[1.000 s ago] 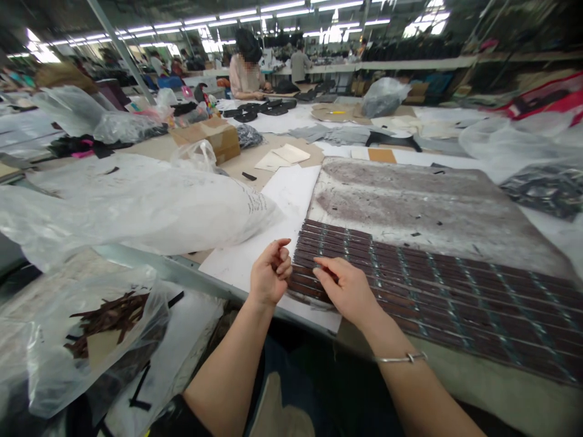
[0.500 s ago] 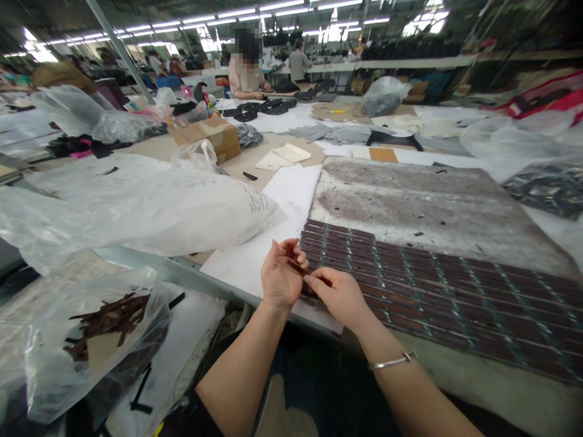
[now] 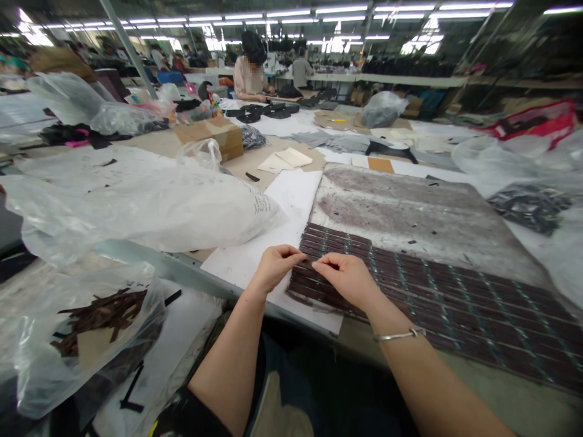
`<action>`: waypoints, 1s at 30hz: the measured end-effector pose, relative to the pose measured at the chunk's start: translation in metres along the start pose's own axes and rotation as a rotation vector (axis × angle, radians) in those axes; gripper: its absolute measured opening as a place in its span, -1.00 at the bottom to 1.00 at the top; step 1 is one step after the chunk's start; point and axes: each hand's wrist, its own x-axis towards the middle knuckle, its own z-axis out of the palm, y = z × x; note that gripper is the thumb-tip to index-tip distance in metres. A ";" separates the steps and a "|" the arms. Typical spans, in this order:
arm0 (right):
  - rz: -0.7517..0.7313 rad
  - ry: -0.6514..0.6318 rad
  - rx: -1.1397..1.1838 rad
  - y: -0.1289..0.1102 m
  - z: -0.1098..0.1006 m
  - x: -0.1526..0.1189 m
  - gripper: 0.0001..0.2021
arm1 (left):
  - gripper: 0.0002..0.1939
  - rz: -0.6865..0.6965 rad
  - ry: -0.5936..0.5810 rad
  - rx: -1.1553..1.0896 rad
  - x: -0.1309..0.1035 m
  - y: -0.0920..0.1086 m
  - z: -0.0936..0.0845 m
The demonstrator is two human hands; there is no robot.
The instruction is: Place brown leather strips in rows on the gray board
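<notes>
At the lower left, an open clear bag (image 3: 31, 352) holds loose brown strips (image 3: 107, 309) and a pale piece. Right of it, a long white plastic bag (image 3: 182, 209) lies across the table (image 3: 152, 258), with a cardboard box (image 3: 216, 136) beyond it.

The left hand (image 3: 276, 267) is over the left edge of the worn board (image 3: 387, 200). Half a second ago it was palm up, a brown sliver across its fingers; now it has turned over, and its thumb and forefinger meet in a narrow pinch. Whether a sliver is between them I cannot tell — the tips show against dark rows.

Facing it, the right hand (image 3: 348, 282), with a bangle (image 3: 401, 335) at the wrist, also has thumb and forefinger drawn close. Its tips touched the left hand earlier; now they are just beside it, slightly apart, over the brown strip rows (image 3: 423, 285). I cannot tell whether they grip anything.

Those rows still cover the near part of the board, from its left edge rightwards, crossed by lines of bluish marks. Past the board's right edge sits a clear bag of dark pieces (image 3: 531, 206). Across the table a person (image 3: 249, 79) leans over the far side.
</notes>
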 end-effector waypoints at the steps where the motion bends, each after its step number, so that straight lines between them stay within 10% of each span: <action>1: 0.023 0.010 -0.006 0.001 0.000 0.003 -0.71 | -0.74 0.011 0.035 0.032 0.002 -0.001 0.000; 30: 0.219 -0.008 -0.571 0.004 0.020 0.014 -0.72 | -0.78 0.013 0.162 0.799 0.014 -0.014 0.004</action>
